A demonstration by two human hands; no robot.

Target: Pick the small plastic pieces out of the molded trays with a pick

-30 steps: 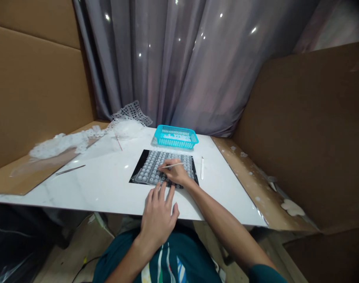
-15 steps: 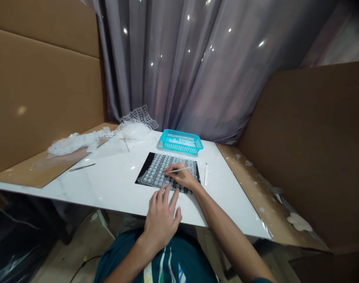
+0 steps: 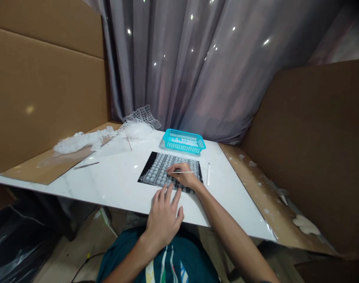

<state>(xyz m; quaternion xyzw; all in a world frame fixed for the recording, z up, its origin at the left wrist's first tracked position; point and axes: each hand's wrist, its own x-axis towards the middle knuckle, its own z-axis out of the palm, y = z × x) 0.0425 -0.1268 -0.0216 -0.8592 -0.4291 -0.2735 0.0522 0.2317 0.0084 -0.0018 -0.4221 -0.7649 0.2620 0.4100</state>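
On the white table lies a black sheet [image 3: 147, 167] covered with rows of small round whitish pieces [image 3: 159, 167]. My right hand [image 3: 182, 175] is over the middle of the sheet, its fingers pinched on a thin white stick [image 3: 183, 172] that points left. Whatever the stick's tip touches is hidden by the fingers. My left hand [image 3: 164, 216] rests palm down at the table's front edge, fingers spread, the fingertips at the sheet's near edge. Just right of the sheet is a slim white tool [image 3: 208, 174].
Behind the sheet stands a turquoise basket [image 3: 183, 146] holding small white pieces. White netting [image 3: 142, 116] and crumpled plastic [image 3: 76, 142] lie at the back left. Tweezers [image 3: 86, 165] rest on the left. Cardboard walls [image 3: 49, 78] flank the table [image 3: 114, 177], with a curtain [image 3: 173, 70] behind.
The whole view has shifted slightly, so everything sits a little further right. My right hand keeps its pinch on the stick, which now lies more level. My left hand stays nearly still.
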